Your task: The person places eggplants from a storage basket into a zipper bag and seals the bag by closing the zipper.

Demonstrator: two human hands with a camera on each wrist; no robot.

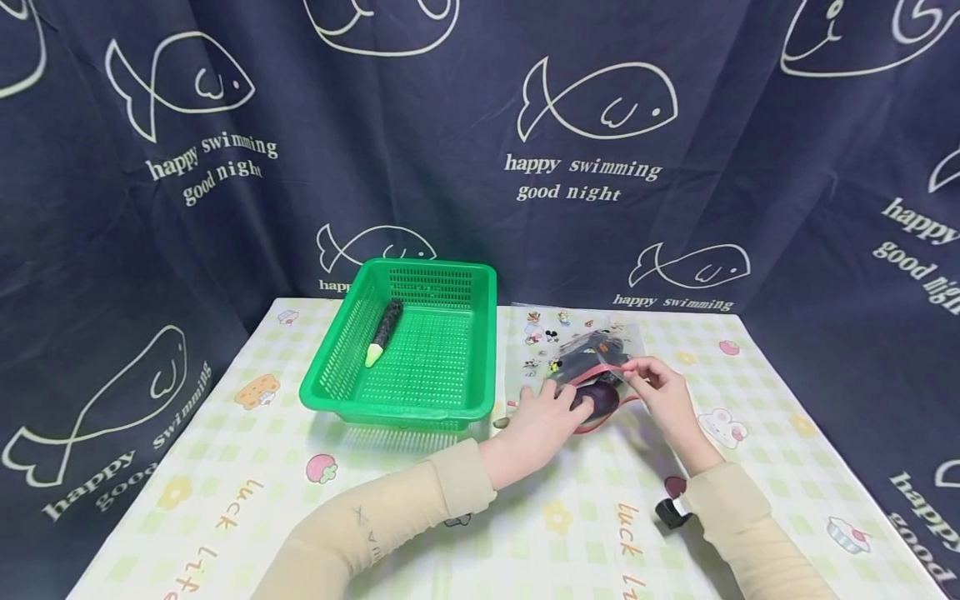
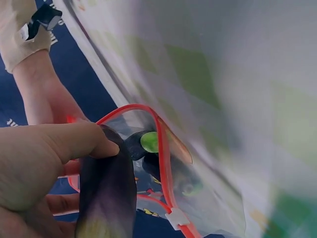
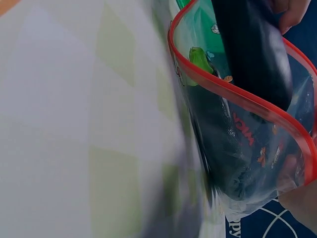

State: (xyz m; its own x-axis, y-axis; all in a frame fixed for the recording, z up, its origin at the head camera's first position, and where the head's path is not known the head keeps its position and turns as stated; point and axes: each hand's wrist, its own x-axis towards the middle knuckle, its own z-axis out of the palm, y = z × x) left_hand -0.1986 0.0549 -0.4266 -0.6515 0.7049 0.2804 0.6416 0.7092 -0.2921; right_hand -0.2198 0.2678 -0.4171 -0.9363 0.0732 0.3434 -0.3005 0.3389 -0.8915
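Your left hand (image 1: 536, 427)'s gripping the eggplant (image 2: 109, 183), right hand (image 1: 666, 402)'s pinching the red bag rim (image 3: 233, 93) — if that sags, the eggplant might snag.

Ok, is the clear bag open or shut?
Open: the bag gapes at its red rim in both wrist views, the left hand holding an eggplant there.

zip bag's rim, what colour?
Red. The bag rim shows best in the right wrist view.
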